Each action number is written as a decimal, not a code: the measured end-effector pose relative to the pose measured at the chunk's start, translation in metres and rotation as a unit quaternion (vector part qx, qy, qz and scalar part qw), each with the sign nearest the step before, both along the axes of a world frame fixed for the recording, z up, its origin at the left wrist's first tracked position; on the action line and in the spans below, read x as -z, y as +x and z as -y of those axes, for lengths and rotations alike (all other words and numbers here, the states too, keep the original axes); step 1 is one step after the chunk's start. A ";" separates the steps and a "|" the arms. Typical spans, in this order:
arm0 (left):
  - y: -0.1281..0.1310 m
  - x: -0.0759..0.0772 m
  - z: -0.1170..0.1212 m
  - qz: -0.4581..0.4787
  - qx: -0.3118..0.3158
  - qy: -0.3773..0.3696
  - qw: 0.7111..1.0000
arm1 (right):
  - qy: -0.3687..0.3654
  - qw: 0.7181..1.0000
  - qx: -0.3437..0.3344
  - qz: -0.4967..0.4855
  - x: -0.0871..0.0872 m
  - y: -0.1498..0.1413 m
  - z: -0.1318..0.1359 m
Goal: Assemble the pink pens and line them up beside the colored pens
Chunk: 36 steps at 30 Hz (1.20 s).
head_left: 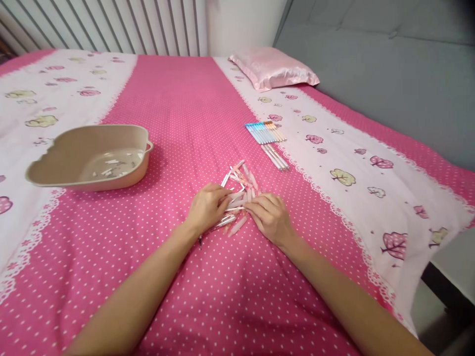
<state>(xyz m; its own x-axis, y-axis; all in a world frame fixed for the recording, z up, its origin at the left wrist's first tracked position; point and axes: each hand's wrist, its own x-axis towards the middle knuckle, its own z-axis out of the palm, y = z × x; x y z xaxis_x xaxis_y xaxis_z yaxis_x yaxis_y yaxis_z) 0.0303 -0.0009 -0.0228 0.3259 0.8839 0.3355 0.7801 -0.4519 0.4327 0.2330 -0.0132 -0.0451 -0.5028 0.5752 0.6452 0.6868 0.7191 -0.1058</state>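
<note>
A loose pile of pink, clear and white pen parts [243, 182] lies in front of me on the bed. My left hand [208, 206] is at the pile's left side, its fingers closed and pinching. From the right, my right hand [270, 216] reaches in with thumb and fingers pressed together. Between the fingertips of both hands runs a thin white pen part [235, 208]; the exact grip is partly hidden by the fingers and the pile. A dark thin tip [201, 242] shows below my left wrist.
A beige plastic basin [89, 185] with small white pieces inside stands at the left. Blue and orange-brown pens [265, 132] lie in a row beyond the pile, with several pale pens [274, 157] just nearer. A pink pillow [274, 69] rests at the back by the grey headboard [378, 74].
</note>
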 end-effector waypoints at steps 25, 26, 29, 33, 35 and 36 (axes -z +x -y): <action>0.008 -0.009 0.010 0.181 -0.092 -0.032 0.979 | -0.310 0.852 0.173 -0.385 -0.042 0.003 0.012; 0.010 -0.009 0.011 0.193 -0.082 -0.031 0.977 | -0.331 0.834 0.163 -0.411 -0.044 0.002 0.013; 0.015 -0.008 0.014 0.207 -0.046 -0.024 0.977 | -0.373 0.793 0.133 -0.463 -0.045 0.000 0.012; 0.016 -0.008 0.017 0.169 -0.004 -0.003 0.986 | -0.404 0.764 0.076 -0.497 -0.047 -0.003 0.012; 0.017 -0.009 0.019 0.143 0.003 0.004 0.990 | -0.409 0.760 0.051 -0.502 -0.051 -0.006 0.014; 0.017 -0.009 0.019 0.130 0.004 0.008 0.991 | -0.406 0.761 0.043 -0.503 -0.053 -0.008 0.016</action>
<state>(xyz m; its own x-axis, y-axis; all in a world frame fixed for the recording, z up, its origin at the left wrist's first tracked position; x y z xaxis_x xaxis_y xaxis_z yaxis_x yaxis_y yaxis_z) 0.0470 -0.0202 -0.0136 0.2335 0.8755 0.4231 0.6395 -0.4661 0.6114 0.2254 -0.0289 0.0081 0.0727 0.9930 0.0930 0.0041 0.0929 -0.9957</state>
